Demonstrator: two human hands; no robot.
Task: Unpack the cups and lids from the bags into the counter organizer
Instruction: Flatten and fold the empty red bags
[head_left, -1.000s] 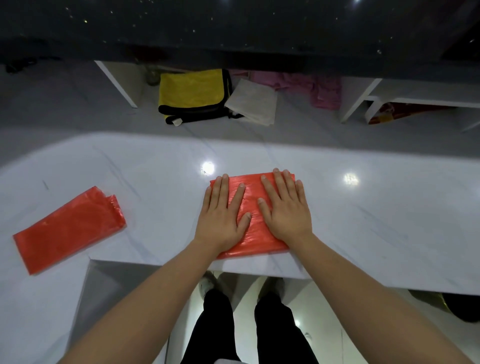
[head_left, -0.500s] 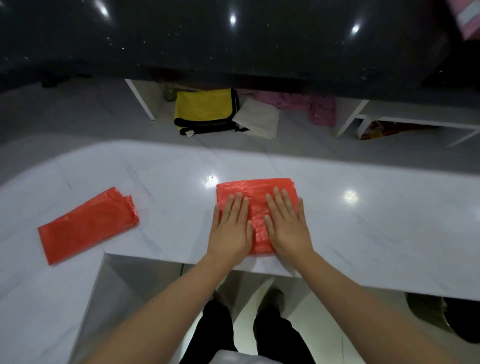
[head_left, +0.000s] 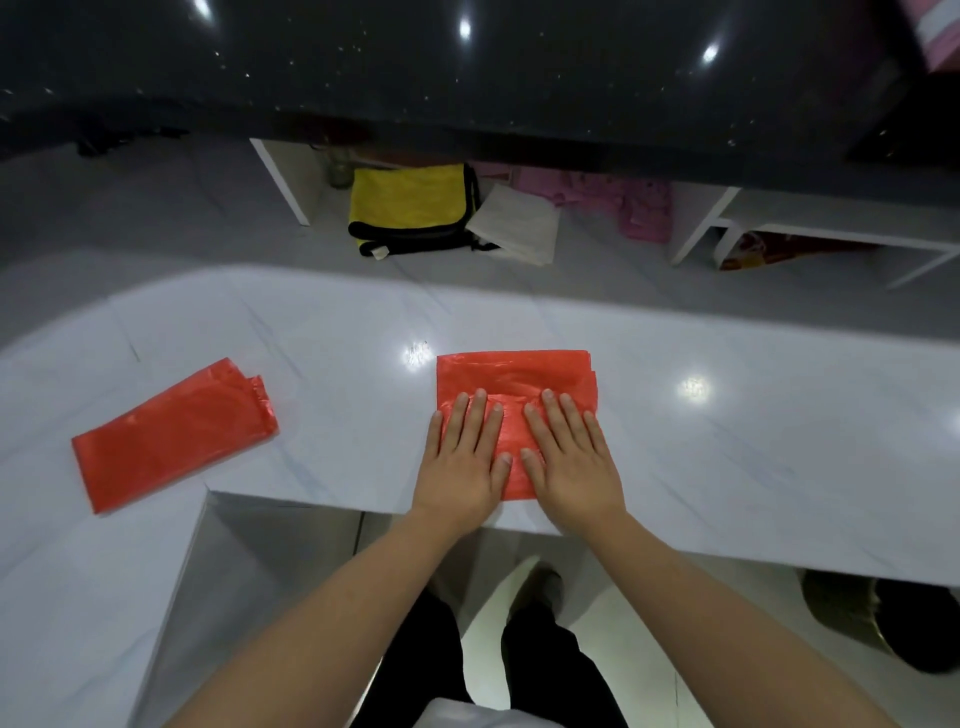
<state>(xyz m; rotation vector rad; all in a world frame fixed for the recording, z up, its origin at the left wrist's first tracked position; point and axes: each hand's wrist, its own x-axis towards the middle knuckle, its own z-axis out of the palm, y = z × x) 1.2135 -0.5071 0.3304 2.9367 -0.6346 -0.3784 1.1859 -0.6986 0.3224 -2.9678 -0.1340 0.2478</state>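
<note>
A folded red plastic bag lies flat on the white marble counter near its front edge. My left hand and my right hand press side by side on the bag's near half, fingers straight and flat. A second folded red bag lies apart at the left of the counter. No cups, lids or organizer are in view.
Beyond the counter, on a lower level, lie a yellow and black bag, a white folded bag and pink bags under a dark top. White shelf legs stand there. The counter has a cut-out corner at my left.
Both hands have slid toward me along the bag, uncovering its far half. The head camera has tilted up a little.
</note>
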